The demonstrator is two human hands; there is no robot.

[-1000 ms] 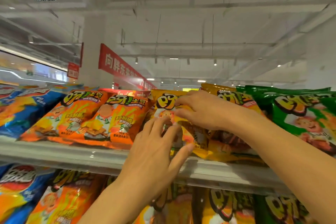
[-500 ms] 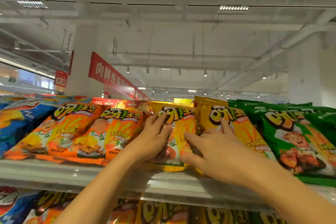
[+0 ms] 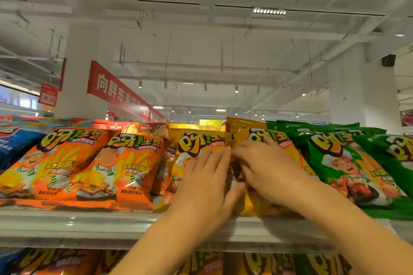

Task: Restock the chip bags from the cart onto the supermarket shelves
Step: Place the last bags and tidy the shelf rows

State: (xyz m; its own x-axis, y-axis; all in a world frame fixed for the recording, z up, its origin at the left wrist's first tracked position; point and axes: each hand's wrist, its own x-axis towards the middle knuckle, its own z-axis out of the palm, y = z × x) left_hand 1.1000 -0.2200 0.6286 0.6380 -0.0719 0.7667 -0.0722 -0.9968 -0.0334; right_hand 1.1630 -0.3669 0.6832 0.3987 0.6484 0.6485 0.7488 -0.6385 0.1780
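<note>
Both hands flat on the yellow chip bags at the shelf's front edge (image 3: 89,221): left hand (image 3: 205,187) presses the left bag (image 3: 192,147), right hand (image 3: 266,169) the right bag (image 3: 263,136); fingers straight, gripping nothing, bags' long axes running back.

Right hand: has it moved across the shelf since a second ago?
Yes. The right hand came down off the top edge of the yellow chip bags onto their fronts, closer to the shelf's front edge, meeting the left hand.
</note>
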